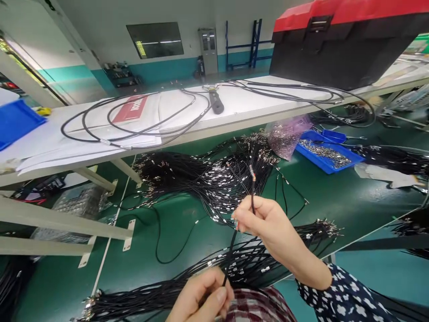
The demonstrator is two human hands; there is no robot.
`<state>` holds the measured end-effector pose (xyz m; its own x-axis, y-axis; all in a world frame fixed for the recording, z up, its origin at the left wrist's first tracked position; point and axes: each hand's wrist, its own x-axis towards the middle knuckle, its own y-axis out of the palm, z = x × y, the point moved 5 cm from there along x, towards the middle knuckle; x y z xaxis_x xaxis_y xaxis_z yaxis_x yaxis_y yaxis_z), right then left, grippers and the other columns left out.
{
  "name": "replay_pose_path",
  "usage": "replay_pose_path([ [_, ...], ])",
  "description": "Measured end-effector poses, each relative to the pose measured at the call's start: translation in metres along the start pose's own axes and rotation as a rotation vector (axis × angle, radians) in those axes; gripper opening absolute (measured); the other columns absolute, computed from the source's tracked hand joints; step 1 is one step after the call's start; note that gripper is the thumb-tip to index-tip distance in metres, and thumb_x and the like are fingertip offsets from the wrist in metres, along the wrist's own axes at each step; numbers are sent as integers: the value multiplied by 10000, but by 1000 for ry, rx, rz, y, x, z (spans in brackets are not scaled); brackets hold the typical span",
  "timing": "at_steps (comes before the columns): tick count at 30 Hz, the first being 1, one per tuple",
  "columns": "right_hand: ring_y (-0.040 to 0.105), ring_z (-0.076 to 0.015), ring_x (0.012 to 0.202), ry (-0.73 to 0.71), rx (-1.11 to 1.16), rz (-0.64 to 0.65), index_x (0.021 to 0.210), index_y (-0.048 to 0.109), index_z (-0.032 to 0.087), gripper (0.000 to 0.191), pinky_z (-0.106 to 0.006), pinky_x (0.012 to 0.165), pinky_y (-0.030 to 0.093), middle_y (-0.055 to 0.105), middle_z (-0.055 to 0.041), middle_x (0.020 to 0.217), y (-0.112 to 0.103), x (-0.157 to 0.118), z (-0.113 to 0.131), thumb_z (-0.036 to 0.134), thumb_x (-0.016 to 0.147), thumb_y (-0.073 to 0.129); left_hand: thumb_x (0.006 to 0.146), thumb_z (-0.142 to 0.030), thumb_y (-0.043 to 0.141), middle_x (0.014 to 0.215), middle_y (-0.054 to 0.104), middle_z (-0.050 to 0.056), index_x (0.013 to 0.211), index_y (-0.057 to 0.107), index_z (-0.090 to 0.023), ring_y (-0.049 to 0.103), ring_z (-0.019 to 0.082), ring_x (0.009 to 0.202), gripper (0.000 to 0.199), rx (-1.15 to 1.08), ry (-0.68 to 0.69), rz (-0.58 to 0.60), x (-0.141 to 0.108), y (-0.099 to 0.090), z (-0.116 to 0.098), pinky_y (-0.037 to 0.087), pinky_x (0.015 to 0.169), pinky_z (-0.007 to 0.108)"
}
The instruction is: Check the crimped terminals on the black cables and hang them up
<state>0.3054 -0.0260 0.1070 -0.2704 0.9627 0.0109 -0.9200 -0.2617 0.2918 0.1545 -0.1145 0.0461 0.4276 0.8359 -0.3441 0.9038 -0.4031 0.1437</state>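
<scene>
My right hand (268,223) is closed in a pinch on a thin black cable (253,192). The upper end of that cable stands up above the fingers and ends in a coppery and silvery tip (252,173). My left hand (204,297), lower and nearer to me, grips a black cable (230,255) too. From there it runs up to small coloured wire ends (236,223) at my right fingertips. Whether both lengths belong to one cable, I cannot tell. Below my hands lies a bundle of black cables (161,293) with white labels.
A large heap of black cables (187,174) covers the green table (181,237) ahead. Right of it are a pink plastic bag (290,134) and a blue tray (330,167) of small metal parts. A raised white shelf (187,120) carries coiled cables, a dark-handled tool (216,100) and a red-lidded toolbox (321,53).
</scene>
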Motion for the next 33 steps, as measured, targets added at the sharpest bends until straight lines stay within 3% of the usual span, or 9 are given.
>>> replay_pose_path([
  [2, 524, -102, 579, 21, -13, 53, 679, 589, 162, 263, -235, 582, 415, 613, 7, 620, 7, -3, -5, 340, 829, 711, 883, -528, 552, 731, 586, 47, 949, 597, -167, 517, 160, 683, 369, -31, 93, 2, 2, 5, -13, 398, 671, 282],
  [4, 556, -116, 592, 63, -20, 96, 688, 580, 161, 272, -249, 610, 448, 619, 6, 618, 14, -5, -11, 356, 815, 722, 917, -490, 518, 693, 565, 17, 1036, 557, -188, 496, 139, 620, 327, -75, 153, -6, 6, 9, -25, 390, 625, 265],
  [9, 553, -117, 593, 131, -31, 194, 692, 545, 162, 302, -244, 598, 440, 619, 6, 609, 24, -6, -13, 379, 831, 702, 953, -404, 502, 653, 402, -34, 902, 585, -188, 283, 89, 539, 237, -91, 199, -187, 12, 2, -37, 232, 482, 229],
  [12, 521, -103, 568, 196, 32, 264, 661, 507, 167, 352, -215, 532, 362, 575, 22, 573, 24, -5, -14, 410, 828, 699, 961, -380, 498, 729, 462, -15, 872, 609, -189, 272, 87, 560, 237, -72, 231, -211, 10, 1, -35, 237, 505, 241],
  [16, 359, -56, 456, 405, 181, 353, 635, 473, 161, 405, -222, 440, 152, 514, 39, 541, 26, -8, -29, 447, 816, 695, 963, -354, 502, 774, 518, -9, 860, 615, -198, 313, 89, 583, 219, -44, 278, -211, 5, 1, -35, 281, 547, 237],
  [18, 309, -47, 441, 447, 222, 363, 631, 469, 158, 409, -231, 437, 113, 516, 36, 543, 27, -8, -34, 443, 811, 699, 964, -346, 501, 785, 535, -6, 854, 616, -204, 369, 96, 624, 214, -36, 286, -218, 4, 0, -35, 316, 592, 232],
  [25, 284, -54, 446, 440, 241, 369, 630, 461, 163, 418, -248, 450, 111, 517, 34, 547, 30, -9, -34, 449, 800, 713, 944, -340, 534, 784, 576, 11, 830, 636, -204, 460, 130, 713, 205, -98, 276, -227, 5, -1, -35, 361, 668, 240],
  [33, 323, -65, 476, 375, 236, 398, 668, 496, 157, 391, -236, 463, 162, 513, 37, 560, 29, -12, -35, 453, 828, 695, 894, -399, 581, 715, 576, 29, 734, 632, -171, 429, 142, 643, 284, -78, 305, -302, 3, -4, -38, 345, 614, 259],
])
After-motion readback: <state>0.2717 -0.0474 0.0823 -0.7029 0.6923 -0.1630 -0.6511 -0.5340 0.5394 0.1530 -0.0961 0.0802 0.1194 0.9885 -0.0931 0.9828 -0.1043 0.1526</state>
